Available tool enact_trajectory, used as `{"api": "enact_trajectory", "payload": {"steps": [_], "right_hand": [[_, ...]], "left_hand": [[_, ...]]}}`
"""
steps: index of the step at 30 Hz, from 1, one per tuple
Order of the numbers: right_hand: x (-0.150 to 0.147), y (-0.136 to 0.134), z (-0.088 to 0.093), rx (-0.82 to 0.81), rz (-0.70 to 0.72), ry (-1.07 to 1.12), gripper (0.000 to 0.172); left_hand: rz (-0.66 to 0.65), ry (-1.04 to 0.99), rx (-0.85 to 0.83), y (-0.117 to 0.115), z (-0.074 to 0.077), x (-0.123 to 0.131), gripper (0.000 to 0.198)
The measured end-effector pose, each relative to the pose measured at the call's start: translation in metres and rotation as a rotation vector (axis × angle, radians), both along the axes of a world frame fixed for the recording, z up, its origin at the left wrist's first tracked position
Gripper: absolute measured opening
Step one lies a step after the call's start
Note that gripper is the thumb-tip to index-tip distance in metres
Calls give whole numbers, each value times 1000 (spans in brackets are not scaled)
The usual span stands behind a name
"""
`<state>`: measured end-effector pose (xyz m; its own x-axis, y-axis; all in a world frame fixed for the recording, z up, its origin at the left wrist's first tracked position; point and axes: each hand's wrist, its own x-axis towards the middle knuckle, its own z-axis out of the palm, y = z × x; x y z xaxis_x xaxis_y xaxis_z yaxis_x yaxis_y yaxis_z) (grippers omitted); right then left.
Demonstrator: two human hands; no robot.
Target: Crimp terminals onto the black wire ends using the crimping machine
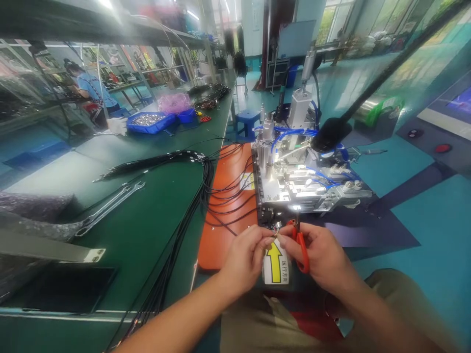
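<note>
My left hand (245, 255) pinches the end of a black cable between thumb and forefinger. Thin coloured wires (277, 228) fan out of that end, with the fingertips of my right hand (326, 255) closed on them too. Scissors with red handles (303, 255) hang in my right hand, their blades pointing away from me towards the machine. Just beneath both hands is a white label with a yellow arrow (274, 267). The metal machine (294, 189) with blue air tubes stands right beyond my fingertips.
An orange board (213, 250) lies left of the machine, crossed by black cables (180, 230). Two wrenches (110, 208) rest on the green bench (154, 206). Farther back are a blue tray (149, 128) of small metal parts, a blue stool (247, 117) and a seated person (90, 88).
</note>
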<state>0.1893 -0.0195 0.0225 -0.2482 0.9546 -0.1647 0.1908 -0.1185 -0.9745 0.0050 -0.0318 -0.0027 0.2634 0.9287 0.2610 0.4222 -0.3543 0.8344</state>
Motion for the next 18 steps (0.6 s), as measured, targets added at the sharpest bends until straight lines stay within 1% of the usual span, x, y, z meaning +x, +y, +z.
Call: {"api": "enact_trajectory", "payload": {"steps": [8,13,18], "right_hand": [[-5,0,-4,62,1,-19,16],[-5,0,-1,120,9,-118,16],[-6,2,3,216,26,-214,15]], "left_hand": [[14,3,-34,1,0,1,22],[8,22,-39,0,2,0,24],[-10,24,-62,0,4,0,25]]}}
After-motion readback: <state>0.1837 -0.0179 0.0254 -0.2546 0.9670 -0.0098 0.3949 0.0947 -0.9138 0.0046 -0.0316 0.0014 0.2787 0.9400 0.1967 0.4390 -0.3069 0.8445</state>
